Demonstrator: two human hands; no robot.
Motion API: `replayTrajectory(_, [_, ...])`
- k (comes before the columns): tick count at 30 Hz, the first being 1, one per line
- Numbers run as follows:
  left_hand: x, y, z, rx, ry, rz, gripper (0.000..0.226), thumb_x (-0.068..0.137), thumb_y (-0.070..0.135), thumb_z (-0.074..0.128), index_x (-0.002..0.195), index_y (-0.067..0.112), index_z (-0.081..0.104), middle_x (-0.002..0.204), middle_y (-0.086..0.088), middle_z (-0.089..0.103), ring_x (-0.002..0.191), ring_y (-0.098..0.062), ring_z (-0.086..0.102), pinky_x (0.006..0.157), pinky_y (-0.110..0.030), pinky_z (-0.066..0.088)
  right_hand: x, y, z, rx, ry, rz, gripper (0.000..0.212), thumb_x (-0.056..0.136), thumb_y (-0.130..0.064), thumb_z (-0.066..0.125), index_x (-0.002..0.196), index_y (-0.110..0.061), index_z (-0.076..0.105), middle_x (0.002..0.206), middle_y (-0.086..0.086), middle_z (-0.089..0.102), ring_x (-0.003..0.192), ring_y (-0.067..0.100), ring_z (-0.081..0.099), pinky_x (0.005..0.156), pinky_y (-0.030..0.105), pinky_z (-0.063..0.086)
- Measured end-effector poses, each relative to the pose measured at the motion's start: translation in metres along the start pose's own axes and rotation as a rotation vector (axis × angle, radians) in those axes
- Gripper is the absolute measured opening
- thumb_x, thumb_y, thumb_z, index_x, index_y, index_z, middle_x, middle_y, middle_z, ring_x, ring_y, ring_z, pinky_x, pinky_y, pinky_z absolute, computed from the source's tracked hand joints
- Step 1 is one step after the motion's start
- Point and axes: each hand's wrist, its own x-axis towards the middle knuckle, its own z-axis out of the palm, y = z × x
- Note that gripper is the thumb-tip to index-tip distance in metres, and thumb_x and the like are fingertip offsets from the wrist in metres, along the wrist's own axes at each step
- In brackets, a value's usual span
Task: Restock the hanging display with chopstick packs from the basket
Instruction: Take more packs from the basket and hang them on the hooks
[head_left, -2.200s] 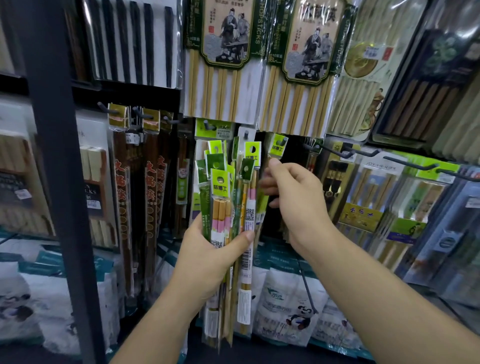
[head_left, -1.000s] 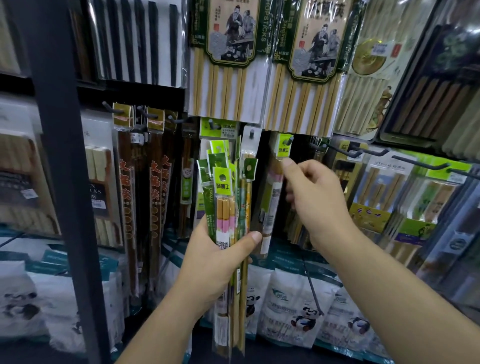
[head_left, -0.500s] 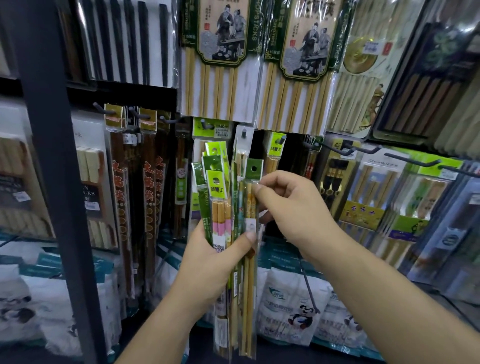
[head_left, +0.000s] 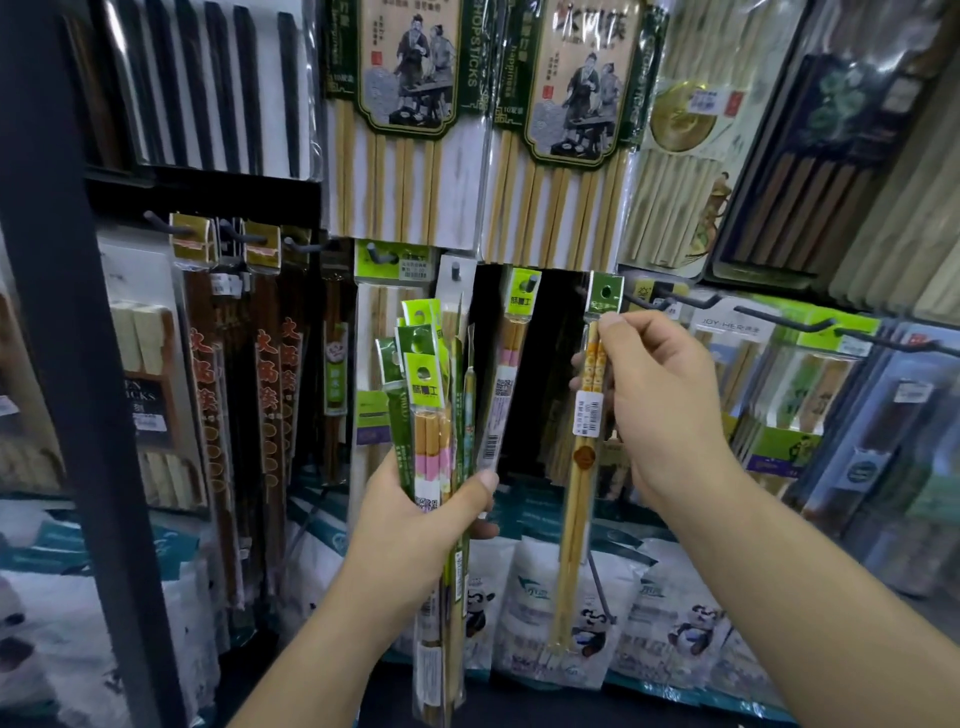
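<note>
Head view: one chopstick pack offered to a peg.
Right grip (head_left: 665, 405) pinches the clear pack of yellow patterned chopsticks (head_left: 586, 431) just under its green header, centre right, leaving the hole free for the black metal peg (head_left: 675, 304) beside it; left grip (head_left: 415, 519) clasps the fanned green-headed spare packs (head_left: 428, 395), lower centre.

Our left hand (head_left: 410, 530) grips a bundle of chopstick packs (head_left: 428, 415) upright before the hanging display. Right of it, our right hand (head_left: 665, 405) pinches a single pack (head_left: 576, 493) near its top, beside a display hook (head_left: 649, 303). A hung pack (head_left: 511, 364) lies between them; panda bags (head_left: 535, 597) stand below, behind.
</note>
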Motion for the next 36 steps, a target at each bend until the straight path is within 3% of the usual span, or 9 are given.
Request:
replayTrajectory(4, [0.001, -0.003, 0.007, 0.002, -0.019, -0.009, 0.023, 0.084, 0.020, 0.080, 0.101, 0.014, 0.066, 0.082, -0.005, 0.074, 0.070, -0.028, 0.073, 0.063, -0.027, 0.060, 0.003, 0.000, -0.004, -0.036, 0.032, 0.013, 0.025, 0.103, -0.028, 0.059, 0.084, -0.012, 0.065, 0.077, 0.017, 0.068, 0.070, 0.025, 0.062, 0.071, 0.047, 0.058])
replayTrajectory(7, [0.001, -0.004, 0.009, 0.002, -0.021, -0.006, 0.026, 0.083, 0.023, 0.081, 0.102, 0.013, 0.066, 0.083, -0.006, 0.074, 0.074, -0.028, 0.073, 0.064, -0.029, 0.062, 0.005, 0.001, -0.005, -0.053, 0.020, 0.029, 0.026, 0.102, -0.032, 0.059, 0.086, -0.014, 0.067, 0.082, 0.018, 0.070, 0.071, 0.025, 0.063, 0.071, 0.048, 0.056])
replayTrajectory(11, [0.001, -0.004, 0.009, 0.001, -0.021, -0.008, 0.041, 0.071, 0.037, 0.080, 0.101, 0.013, 0.066, 0.083, -0.008, 0.074, 0.073, -0.030, 0.074, 0.064, -0.030, 0.062, 0.012, 0.004, -0.005, -0.070, -0.001, 0.046, 0.026, 0.103, -0.033, 0.059, 0.083, -0.018, 0.067, 0.071, 0.003, 0.071, 0.063, 0.014, 0.066, 0.058, 0.031, 0.052])
replayTrajectory(16, [0.002, -0.005, 0.007, 0.006, -0.019, 0.011, 0.031, 0.072, 0.037, 0.079, 0.094, 0.019, 0.066, 0.075, -0.010, 0.072, 0.070, -0.029, 0.072, 0.064, -0.033, 0.063, 0.017, 0.005, -0.002, -0.041, 0.015, 0.054, 0.027, 0.103, -0.029, 0.059, 0.079, -0.017, 0.064, 0.066, -0.001, 0.068, 0.059, 0.010, 0.065, 0.053, 0.020, 0.050])
replayTrajectory(21, [0.004, -0.006, 0.007, 0.007, -0.018, 0.014, 0.035, 0.075, 0.034, 0.080, 0.098, 0.012, 0.065, 0.081, -0.011, 0.073, 0.073, -0.034, 0.072, 0.065, -0.032, 0.062, 0.015, 0.008, -0.001, -0.045, 0.029, 0.047, 0.030, 0.103, -0.029, 0.059, 0.076, -0.016, 0.063, 0.073, 0.014, 0.065, 0.062, 0.016, 0.063, 0.059, 0.032, 0.052])
replayTrajectory(23, [0.004, -0.007, 0.006, 0.015, -0.030, 0.018, 0.032, 0.079, 0.030, 0.080, 0.098, 0.008, 0.065, 0.082, -0.010, 0.073, 0.073, -0.034, 0.072, 0.065, -0.030, 0.061, 0.015, 0.008, -0.002, -0.023, 0.029, 0.028, 0.032, 0.103, -0.028, 0.060, 0.073, -0.016, 0.063, 0.071, 0.010, 0.063, 0.063, 0.018, 0.061, 0.058, 0.030, 0.053])
replayTrajectory(27, [0.004, -0.007, 0.006, 0.019, -0.030, 0.012, 0.037, 0.076, 0.034, 0.080, 0.098, 0.008, 0.066, 0.081, -0.008, 0.072, 0.073, -0.030, 0.073, 0.067, -0.035, 0.062, 0.015, 0.005, -0.003, -0.024, 0.041, -0.004, 0.033, 0.103, -0.030, 0.060, 0.071, -0.018, 0.063, 0.072, 0.008, 0.061, 0.068, 0.025, 0.059, 0.068, 0.042, 0.054])
replayTrajectory(31, [0.004, -0.007, 0.007, 0.032, -0.032, 0.010, 0.040, 0.073, 0.038, 0.080, 0.097, 0.009, 0.065, 0.082, -0.009, 0.073, 0.072, -0.031, 0.073, 0.067, -0.036, 0.063, 0.018, 0.003, 0.000, 0.002, 0.049, -0.011, 0.034, 0.103, -0.025, 0.059, 0.070, -0.017, 0.062, 0.063, 0.000, 0.060, 0.060, 0.016, 0.060, 0.054, 0.025, 0.051])
replayTrajectory(36, [0.005, -0.010, 0.006, 0.053, -0.028, 0.022, 0.023, 0.085, 0.024, 0.080, 0.095, 0.010, 0.064, 0.077, -0.008, 0.073, 0.069, -0.028, 0.073, 0.065, -0.032, 0.062, 0.021, 0.001, 0.003, 0.009, 0.052, -0.049, 0.034, 0.104, -0.022, 0.058, 0.071, -0.014, 0.060, 0.065, 0.003, 0.058, 0.060, 0.017, 0.058, 0.054, 0.021, 0.051])
